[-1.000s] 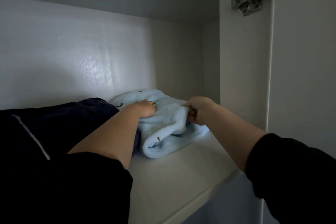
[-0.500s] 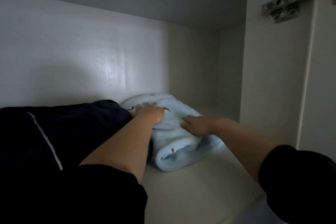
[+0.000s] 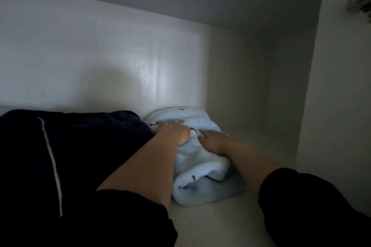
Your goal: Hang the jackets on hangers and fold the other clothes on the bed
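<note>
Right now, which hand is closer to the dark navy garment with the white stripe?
Left. The left hand presses the light blue bundle right beside the navy garment; the right hand rests farther right on that bundle.

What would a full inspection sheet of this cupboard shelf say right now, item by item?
Surface: white wardrobe shelf, dimly lit.
Job's things: folded light-blue fleece garment lies on the shelf; a folded navy garment with a white stripe lies right beside it, on its left.
Clutter: nothing seen.
Grippers: left hand and right hand both press on top of the blue one.
Cables: nothing seen.
Surroundings: white back panel; blurred door hinge at upper right.
</note>
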`<state>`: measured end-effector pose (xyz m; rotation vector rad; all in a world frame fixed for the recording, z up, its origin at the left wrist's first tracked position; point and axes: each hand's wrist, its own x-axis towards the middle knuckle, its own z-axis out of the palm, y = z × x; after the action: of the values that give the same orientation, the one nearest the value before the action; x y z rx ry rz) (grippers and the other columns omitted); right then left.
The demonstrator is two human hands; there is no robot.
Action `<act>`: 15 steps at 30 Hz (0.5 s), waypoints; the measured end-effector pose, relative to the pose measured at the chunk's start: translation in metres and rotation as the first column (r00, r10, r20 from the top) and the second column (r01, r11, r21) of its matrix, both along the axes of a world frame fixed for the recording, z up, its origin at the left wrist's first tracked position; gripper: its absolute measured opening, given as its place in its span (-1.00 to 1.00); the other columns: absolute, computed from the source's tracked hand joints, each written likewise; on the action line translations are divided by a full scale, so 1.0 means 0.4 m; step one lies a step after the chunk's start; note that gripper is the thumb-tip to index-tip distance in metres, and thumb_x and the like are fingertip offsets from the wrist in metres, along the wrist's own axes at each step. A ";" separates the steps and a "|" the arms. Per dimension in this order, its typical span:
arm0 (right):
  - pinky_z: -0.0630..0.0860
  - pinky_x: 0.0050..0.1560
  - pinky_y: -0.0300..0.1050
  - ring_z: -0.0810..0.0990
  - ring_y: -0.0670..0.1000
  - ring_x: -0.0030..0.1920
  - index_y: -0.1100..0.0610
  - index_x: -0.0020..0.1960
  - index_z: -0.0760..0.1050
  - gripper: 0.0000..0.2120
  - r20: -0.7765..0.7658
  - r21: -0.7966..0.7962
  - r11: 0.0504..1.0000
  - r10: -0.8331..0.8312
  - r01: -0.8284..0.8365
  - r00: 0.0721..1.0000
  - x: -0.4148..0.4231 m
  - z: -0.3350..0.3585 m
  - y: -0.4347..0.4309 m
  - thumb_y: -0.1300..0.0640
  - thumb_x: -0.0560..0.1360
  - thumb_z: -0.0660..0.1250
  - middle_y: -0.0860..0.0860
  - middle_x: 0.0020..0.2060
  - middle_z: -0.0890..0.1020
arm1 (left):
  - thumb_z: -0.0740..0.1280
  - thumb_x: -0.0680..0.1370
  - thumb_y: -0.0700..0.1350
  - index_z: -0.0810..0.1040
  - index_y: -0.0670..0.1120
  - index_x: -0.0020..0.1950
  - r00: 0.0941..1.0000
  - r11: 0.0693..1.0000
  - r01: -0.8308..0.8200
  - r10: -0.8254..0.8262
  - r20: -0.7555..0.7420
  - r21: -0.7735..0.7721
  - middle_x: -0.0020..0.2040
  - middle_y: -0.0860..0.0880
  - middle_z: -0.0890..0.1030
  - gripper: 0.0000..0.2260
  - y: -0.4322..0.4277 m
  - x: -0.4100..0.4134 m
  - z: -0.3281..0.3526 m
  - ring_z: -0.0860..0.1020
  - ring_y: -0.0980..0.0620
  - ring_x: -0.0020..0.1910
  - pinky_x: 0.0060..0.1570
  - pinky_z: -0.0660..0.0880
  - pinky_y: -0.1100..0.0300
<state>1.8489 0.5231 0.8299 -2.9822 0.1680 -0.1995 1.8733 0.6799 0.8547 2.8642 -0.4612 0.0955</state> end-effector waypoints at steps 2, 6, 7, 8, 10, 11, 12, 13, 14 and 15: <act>0.07 0.46 0.24 0.10 0.12 0.52 -0.09 0.56 0.02 -0.43 0.023 0.003 1.000 -0.017 0.017 1.000 0.003 -0.007 -0.005 -0.24 0.60 -0.17 0.04 0.55 0.10 | -0.14 0.65 0.18 -0.11 0.05 0.58 0.999 0.999 -0.014 0.012 0.044 0.037 0.59 -0.11 -0.09 -0.48 -0.005 -0.009 0.001 -0.12 -0.24 0.54 0.46 -0.11 -0.24; 0.05 0.47 0.23 0.10 0.14 0.52 -0.02 0.56 0.03 -0.45 0.102 -0.004 1.000 -0.003 0.003 0.995 -0.031 -0.004 -0.008 -0.19 0.62 -0.14 0.06 0.55 0.09 | -0.12 0.65 0.17 -0.12 0.02 0.58 0.996 0.998 0.013 -0.019 0.087 0.068 0.59 -0.08 -0.13 -0.47 -0.007 -0.059 -0.005 -0.13 -0.18 0.54 0.45 -0.09 -0.26; 0.05 0.46 0.24 0.12 0.14 0.52 0.00 0.56 0.04 -0.45 0.121 -0.001 1.000 -0.010 0.010 0.993 -0.052 -0.005 -0.009 -0.18 0.63 -0.13 0.06 0.55 0.11 | -0.10 0.65 0.16 -0.13 0.01 0.58 0.996 0.997 0.031 -0.037 0.080 0.076 0.59 -0.08 -0.14 -0.46 -0.007 -0.079 -0.011 -0.15 -0.16 0.55 0.46 -0.09 -0.25; 0.05 0.46 0.24 0.13 0.15 0.51 0.01 0.56 0.05 -0.45 0.132 0.006 1.000 -0.019 0.019 0.991 -0.075 -0.011 -0.012 -0.17 0.63 -0.12 0.06 0.54 0.11 | -0.08 0.66 0.15 -0.14 -0.01 0.58 0.995 0.995 0.050 -0.057 0.076 0.090 0.58 -0.08 -0.16 -0.46 -0.008 -0.101 -0.018 -0.16 -0.15 0.55 0.46 -0.09 -0.24; 0.04 0.47 0.23 0.10 0.16 0.52 0.03 0.56 0.04 -0.47 0.117 0.043 0.999 -0.035 0.030 0.992 -0.129 -0.031 -0.023 -0.13 0.64 -0.07 0.08 0.54 0.09 | -0.08 0.66 0.13 -0.14 -0.04 0.58 0.992 0.985 0.082 -0.095 0.083 0.151 0.58 -0.08 -0.18 -0.45 -0.013 -0.155 -0.035 -0.17 -0.12 0.55 0.46 -0.08 -0.22; 0.04 0.48 0.21 0.07 0.16 0.52 0.05 0.56 0.02 -0.47 0.093 0.060 0.998 -0.034 0.028 0.995 -0.160 -0.038 -0.026 -0.11 0.65 -0.05 0.09 0.55 0.07 | -0.08 0.66 0.12 -0.11 -0.05 0.58 0.988 0.976 0.102 -0.121 0.093 0.190 0.58 -0.07 -0.16 -0.46 -0.016 -0.185 -0.043 -0.16 -0.11 0.55 0.46 -0.06 -0.21; 0.04 0.49 0.17 0.05 0.16 0.53 0.08 0.57 0.00 -0.47 0.070 0.067 0.998 -0.026 0.022 0.997 -0.191 -0.043 -0.029 -0.08 0.65 -0.03 0.11 0.55 0.05 | -0.08 0.66 0.11 -0.07 -0.06 0.58 0.983 0.967 0.130 -0.155 0.098 0.220 0.59 -0.05 -0.13 -0.47 -0.016 -0.215 -0.051 -0.15 -0.09 0.55 0.46 -0.04 -0.20; 0.04 0.49 0.13 0.05 0.16 0.53 0.10 0.57 -0.02 -0.47 0.057 0.065 0.998 -0.021 0.018 0.998 -0.224 -0.045 -0.027 -0.06 0.66 -0.03 0.12 0.55 0.04 | -0.09 0.67 0.10 -0.03 -0.07 0.58 0.977 0.959 0.169 -0.194 0.093 0.229 0.59 -0.05 -0.09 -0.49 -0.015 -0.245 -0.058 -0.13 -0.08 0.55 0.46 -0.03 -0.19; 0.05 0.49 0.09 0.06 0.16 0.53 0.13 0.57 -0.03 -0.47 0.061 0.052 0.998 -0.020 0.017 0.998 -0.257 -0.045 -0.023 -0.04 0.66 -0.04 0.14 0.55 0.03 | -0.08 0.67 0.08 -0.01 -0.07 0.57 0.969 0.955 0.207 -0.229 0.087 0.215 0.59 -0.05 -0.07 -0.50 -0.011 -0.276 -0.064 -0.12 -0.07 0.55 0.47 -0.03 -0.19; 0.06 0.49 0.08 0.07 0.15 0.53 0.14 0.57 -0.05 -0.46 0.078 0.044 0.999 -0.025 0.021 0.997 -0.295 -0.045 -0.014 -0.04 0.67 -0.05 0.14 0.55 0.03 | -0.07 0.67 0.06 0.01 -0.07 0.57 0.962 0.954 0.237 -0.257 0.093 0.184 0.59 -0.05 -0.07 -0.51 -0.003 -0.309 -0.070 -0.12 -0.06 0.55 0.47 -0.04 -0.19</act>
<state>1.7309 0.5173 0.8121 -2.9254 0.1951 -0.3111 1.7499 0.6787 0.8268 2.9479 -0.8888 0.1877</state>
